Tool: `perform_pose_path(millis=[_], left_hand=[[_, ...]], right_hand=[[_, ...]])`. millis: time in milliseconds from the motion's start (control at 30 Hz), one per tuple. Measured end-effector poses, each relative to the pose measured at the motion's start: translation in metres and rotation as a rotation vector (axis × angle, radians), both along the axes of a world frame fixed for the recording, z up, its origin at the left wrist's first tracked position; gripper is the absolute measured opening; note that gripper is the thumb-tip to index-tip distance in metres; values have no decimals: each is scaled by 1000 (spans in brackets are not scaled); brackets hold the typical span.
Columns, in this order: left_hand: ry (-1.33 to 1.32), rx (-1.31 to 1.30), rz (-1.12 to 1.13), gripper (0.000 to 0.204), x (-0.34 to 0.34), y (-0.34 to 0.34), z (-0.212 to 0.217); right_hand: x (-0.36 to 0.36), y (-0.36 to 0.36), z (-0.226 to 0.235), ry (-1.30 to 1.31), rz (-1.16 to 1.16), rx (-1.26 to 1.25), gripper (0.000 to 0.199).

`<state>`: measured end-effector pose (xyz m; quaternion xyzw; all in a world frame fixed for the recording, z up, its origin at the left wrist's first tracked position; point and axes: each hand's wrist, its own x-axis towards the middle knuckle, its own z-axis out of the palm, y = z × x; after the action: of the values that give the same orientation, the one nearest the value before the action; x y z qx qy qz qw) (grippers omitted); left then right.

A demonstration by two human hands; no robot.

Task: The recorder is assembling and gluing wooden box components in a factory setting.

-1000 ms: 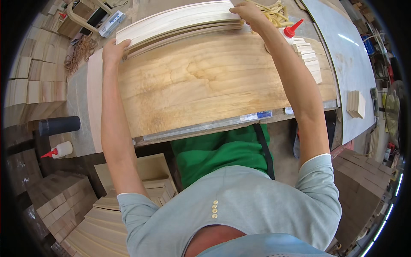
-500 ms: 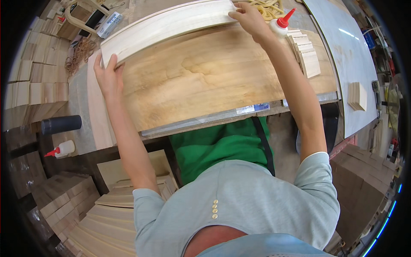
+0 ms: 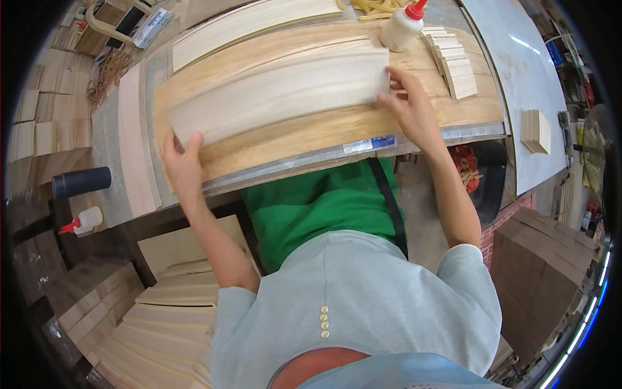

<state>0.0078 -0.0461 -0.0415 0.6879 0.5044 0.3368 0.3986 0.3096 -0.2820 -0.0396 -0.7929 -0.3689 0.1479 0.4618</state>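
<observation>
A long pale wooden board [image 3: 285, 97] lies slantwise over the brown plywood sheet [image 3: 259, 139] on the bench, slightly blurred by motion. At its left end my left hand [image 3: 184, 165] grips the near corner, thumb on top. My right hand [image 3: 408, 107] holds the right end between thumb and fingers. Behind it lie more long pale boards [image 3: 259, 29], with another board's edge just showing past the held one. Near my right hand stand a white glue bottle [image 3: 402, 29] with a red nozzle and a row of small wooden pieces [image 3: 451, 65].
A pale strip [image 3: 137, 142], a dark cylinder [image 3: 81, 182] and a second glue bottle [image 3: 87, 220] are at the left. Rubber bands [image 3: 376, 8] lie at the back. On the right-hand grey surface [image 3: 518, 84] sits a small wood stack [image 3: 536, 131]. Stacked boards [image 3: 162, 330] stand lower left.
Both hands have come nearer to me with a board, from the back of the bench to its middle. Other long boards now show at the back.
</observation>
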Motion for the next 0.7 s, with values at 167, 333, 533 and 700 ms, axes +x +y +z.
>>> perform_pose_path(millis=[167, 333, 533, 700], left_hand=[[197, -150, 40, 53, -31, -42, 8], [554, -128, 24, 54, -29, -47, 16], [382, -58, -220, 81, -48, -33, 9], [485, 148, -531, 103, -36, -19, 3]], right_hand=[[-22, -45, 6, -15, 108, -251, 52], [-17, -44, -1, -196, 153, -232, 50], [1, -42, 1, -201, 225, -220, 59], [27, -24, -5, -400, 408, -340, 94]])
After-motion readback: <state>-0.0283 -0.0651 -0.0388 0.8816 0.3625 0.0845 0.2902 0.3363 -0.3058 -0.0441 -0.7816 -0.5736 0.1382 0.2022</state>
